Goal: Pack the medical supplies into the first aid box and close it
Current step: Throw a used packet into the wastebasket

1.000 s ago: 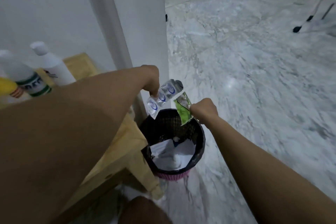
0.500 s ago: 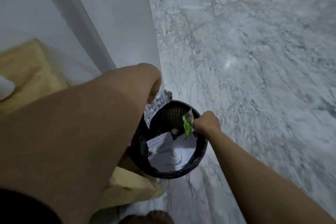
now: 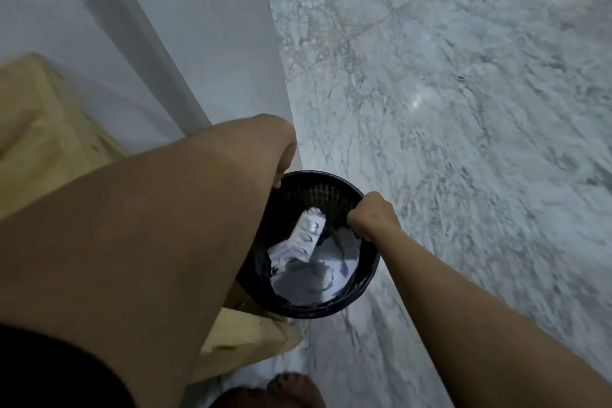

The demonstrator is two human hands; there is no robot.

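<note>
A black mesh wastebasket (image 3: pixel 331 310) stands on the floor beside the table leg. Inside it a silver blister strip (image 3: pixel 308 235) lies on crumpled white paper (image 3: pixel 304 285). My left hand (image 3: pixel 284 156) hangs over the basket's far left rim with fingers pointing down and nothing in them. Over the right rim, my right hand (image 3: pixel 374 217) is curled into a fist; no green wrapper shows in it. A thin dark streak below the fist is too blurred to identify. The first aid box is out of view.
A light wooden table (image 3: pixel 36 129) is at the left, its leg (image 3: pixel 245 338) next to the basket. A white wall corner (image 3: pixel 231 60) rises behind. Grey marble floor (image 3: pixel 463 109) spreads to the right. A bare foot (image 3: pixel 284 391) shows at the bottom edge.
The silver blister strip left my left hand and now lies in the basket. The green wrapper no longer shows in my right hand. The view tilted further down over the basket.
</note>
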